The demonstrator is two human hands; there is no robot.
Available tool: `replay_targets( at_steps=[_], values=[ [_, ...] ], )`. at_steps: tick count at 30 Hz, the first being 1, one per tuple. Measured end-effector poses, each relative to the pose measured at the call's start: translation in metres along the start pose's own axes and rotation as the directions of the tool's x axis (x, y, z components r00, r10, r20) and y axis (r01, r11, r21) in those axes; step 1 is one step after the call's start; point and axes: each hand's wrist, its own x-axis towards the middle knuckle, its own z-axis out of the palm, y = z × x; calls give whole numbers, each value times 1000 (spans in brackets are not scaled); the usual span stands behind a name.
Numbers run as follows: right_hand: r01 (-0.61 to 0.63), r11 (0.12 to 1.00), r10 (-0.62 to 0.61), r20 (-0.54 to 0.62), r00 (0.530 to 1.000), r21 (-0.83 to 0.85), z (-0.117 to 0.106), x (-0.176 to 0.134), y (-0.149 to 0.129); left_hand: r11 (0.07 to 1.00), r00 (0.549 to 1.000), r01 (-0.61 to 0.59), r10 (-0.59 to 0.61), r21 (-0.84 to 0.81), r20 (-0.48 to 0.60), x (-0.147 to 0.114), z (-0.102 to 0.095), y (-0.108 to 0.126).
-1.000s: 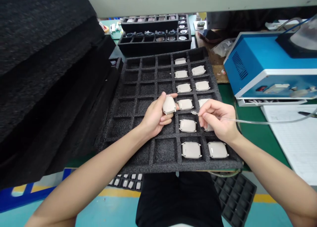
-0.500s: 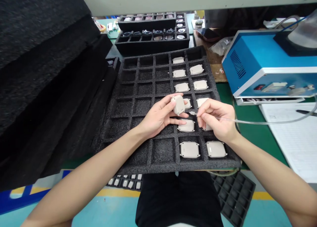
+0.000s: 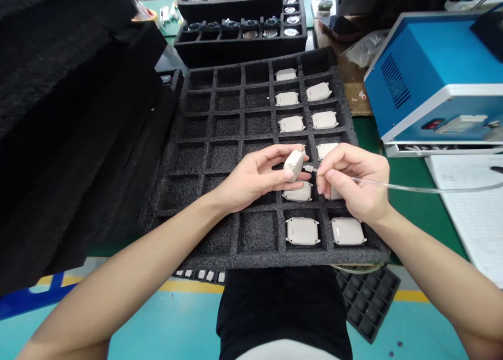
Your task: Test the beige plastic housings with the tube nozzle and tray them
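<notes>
— Since the earlier frame, what had moved?

— Over that second the left hand (image 3: 251, 179) had turned the small beige housing (image 3: 294, 164) from face-up to edge-on and brought it toward the right hand (image 3: 356, 184), so the metal tip (image 3: 309, 168) of the clear tube (image 3: 412, 188) now sat just beside the housing's edge. The view had also tilted down a little.

— And the grips?

— Left fingers and thumb were closed on the housing, holding it above the middle of the black foam tray (image 3: 220, 155). The right hand pinched the tube near its tip; the tube trailed off right over the green desk (image 3: 408, 208), past the blue machine (image 3: 432, 72).

— How far along did it look?

— Judging by the tray, early to midway. Nine or so housings lay in the two right-hand columns; the columns to the left were bare. Whether those lying pieces were treated already, I couldn't tell.

— Anything else about?

— Black foam sheets (image 3: 70, 113) stacked left, another parts tray (image 3: 239, 30) behind.
</notes>
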Motion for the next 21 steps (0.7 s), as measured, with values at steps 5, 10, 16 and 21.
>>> replay_targets(
  at_steps=[5,10,16,21],
  values=[
    [-11,999,11,-8,1000,38,0,1,1,1000,1000,11,-11,-18,12,1,-1,-2],
    [-35,999,35,-20,999,34,0,1,2,1000,1000,23,-23,-18,-14,1,2,0],
    [-22,999,23,-14,1000,33,0,2,2,1000,1000,11,-11,3,-1,1,2,0],
    [26,998,-26,-1,1000,60,1,3,3,1000,999,-11,10,13,39,1,0,-2]
  ],
)
